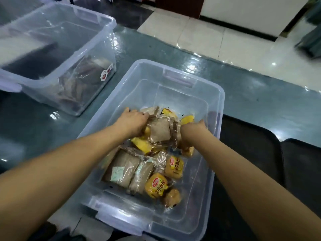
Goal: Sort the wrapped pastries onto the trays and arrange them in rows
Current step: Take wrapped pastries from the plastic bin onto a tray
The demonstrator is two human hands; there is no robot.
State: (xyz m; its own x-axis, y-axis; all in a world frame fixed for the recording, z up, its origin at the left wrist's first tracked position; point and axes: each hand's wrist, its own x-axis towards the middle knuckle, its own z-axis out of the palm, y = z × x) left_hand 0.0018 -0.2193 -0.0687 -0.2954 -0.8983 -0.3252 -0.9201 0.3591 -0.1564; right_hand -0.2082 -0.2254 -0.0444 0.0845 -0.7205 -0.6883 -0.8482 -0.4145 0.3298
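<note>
Both our hands, left hand (pixel 134 121) and right hand (pixel 193 132), curl around a crinkly bundle of wrapped pastries (pixel 159 130) inside the clear plastic bin (pixel 215 108); black trays (pixel 250 153) sit beside it.

The near bin (pixel 215 108) is clear plastic with a faint blue tint, as is the far-left bin (pixel 97 54). Inside the near one lie yellow-orange wrapped buns (pixel 156 186) with red labels and grey-brown slices in clear film (pixel 125 164). The trays (pixel 250 146) on the right are black; the tabletop (pixel 243 94) is glossy grey-green.
</note>
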